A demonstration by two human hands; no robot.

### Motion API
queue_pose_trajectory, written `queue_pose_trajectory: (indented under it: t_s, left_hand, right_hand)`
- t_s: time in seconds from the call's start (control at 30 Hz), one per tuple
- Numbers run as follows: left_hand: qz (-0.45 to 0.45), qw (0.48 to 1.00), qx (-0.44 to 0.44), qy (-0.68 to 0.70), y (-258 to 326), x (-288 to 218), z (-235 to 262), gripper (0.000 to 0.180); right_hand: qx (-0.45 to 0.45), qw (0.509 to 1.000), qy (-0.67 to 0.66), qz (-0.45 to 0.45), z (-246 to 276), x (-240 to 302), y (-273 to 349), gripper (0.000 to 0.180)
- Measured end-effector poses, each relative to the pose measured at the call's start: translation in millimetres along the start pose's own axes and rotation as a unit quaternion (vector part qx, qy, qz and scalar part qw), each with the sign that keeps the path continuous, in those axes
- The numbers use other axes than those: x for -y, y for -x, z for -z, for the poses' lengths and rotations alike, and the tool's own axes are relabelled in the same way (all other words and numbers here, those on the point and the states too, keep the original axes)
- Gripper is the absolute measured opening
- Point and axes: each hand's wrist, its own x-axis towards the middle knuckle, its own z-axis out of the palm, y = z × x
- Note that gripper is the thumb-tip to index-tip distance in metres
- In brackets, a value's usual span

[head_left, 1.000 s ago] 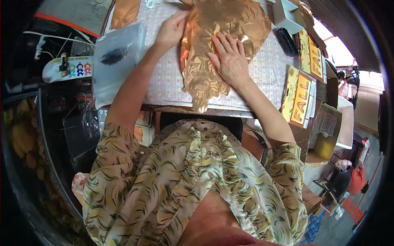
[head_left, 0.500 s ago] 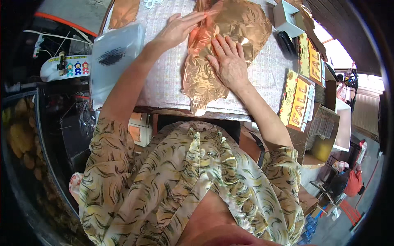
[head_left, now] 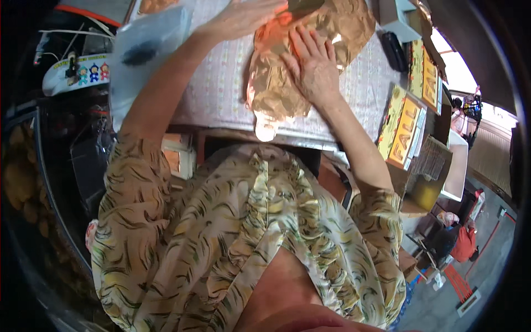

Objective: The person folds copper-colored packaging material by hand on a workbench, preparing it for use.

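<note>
A flat, crinkled copper-coloured foil balloon lies on the cloth-covered table in front of me. Its narrow tab points toward me at the near edge. My right hand rests palm down on the foil, fingers spread a little and holding nothing. Farther away, my left hand reaches across the balloon's upper left edge with straight fingers. Its fingertips are at the top of the picture, over or on the foil; whether they press on it I cannot tell. A reddish glow shows on the foil between the hands.
Clear plastic bags lie under and beside my left forearm. Another copper foil piece is at the far left. At right are a black case, a white box, printed yellow packages and a cardboard box.
The whole view has shifted, so table and balloon sit higher in the picture. My left hand has slid slightly right over the foil. My right hand stays flat on the same part.
</note>
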Motion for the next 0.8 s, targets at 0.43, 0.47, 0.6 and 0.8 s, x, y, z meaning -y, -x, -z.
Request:
queue_pose_trajectory:
  t_s: [0.43,0.47,0.6,0.8]
  left_hand:
    - [0.096,0.979,0.158,-0.085,-2,-8,13,0.070]
    - [0.099,0.979,0.157,-0.084,-3,-8,13,0.070]
    - [0.082,0.981,0.156,-0.081,-2,-11,17,0.077]
    - [0.084,0.981,0.160,-0.067,-1,-12,23,0.082]
  right_hand:
    - [0.035,0.990,-0.059,0.122,28,19,-25,0.035]
    - [0.032,0.986,-0.040,0.157,29,17,-25,0.034]
    - [0.090,0.980,-0.032,0.174,30,14,-30,0.032]
    - [0.106,0.960,-0.183,0.185,22,19,-21,0.032]
